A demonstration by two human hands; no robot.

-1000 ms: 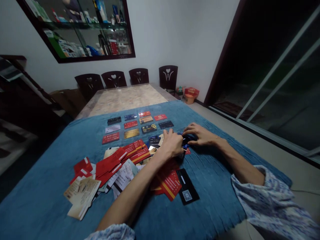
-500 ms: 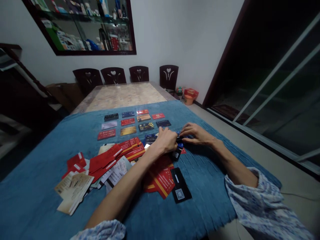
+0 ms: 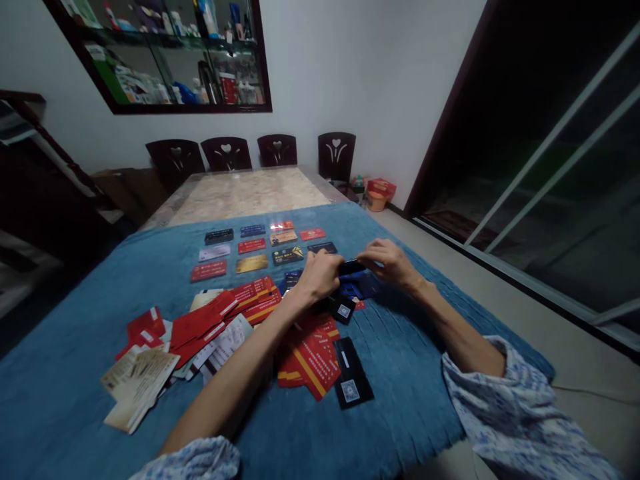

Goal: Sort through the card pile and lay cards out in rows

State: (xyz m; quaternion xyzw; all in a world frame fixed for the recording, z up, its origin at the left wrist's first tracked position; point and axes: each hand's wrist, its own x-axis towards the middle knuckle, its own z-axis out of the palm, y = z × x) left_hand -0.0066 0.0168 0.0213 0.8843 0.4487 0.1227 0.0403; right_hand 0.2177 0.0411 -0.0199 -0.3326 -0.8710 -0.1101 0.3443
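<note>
My left hand [image 3: 316,275] and my right hand [image 3: 387,261] meet above the blue cloth [image 3: 425,373] and pinch the two ends of a dark card [image 3: 351,267], lifted a little off the cloth. Under them lie dark blue cards [image 3: 357,287] and a black card with a white code square [image 3: 343,309]. A loose heap of red cards [image 3: 220,317] spreads to the left, with beige cards [image 3: 137,380] at its near end. Beyond my hands, several cards sit in neat rows [image 3: 260,245].
A black card [image 3: 353,380] and red striped cards [image 3: 313,357] lie near my left forearm. The bare tabletop [image 3: 250,193] runs on past the cloth to four dark chairs [image 3: 277,150]. A glass cabinet [image 3: 165,53] hangs on the wall. A sliding glass door [image 3: 550,167] is at the right.
Both hands have risen slightly from the pile with the dark card held between them. The view has shifted a little to the right.
</note>
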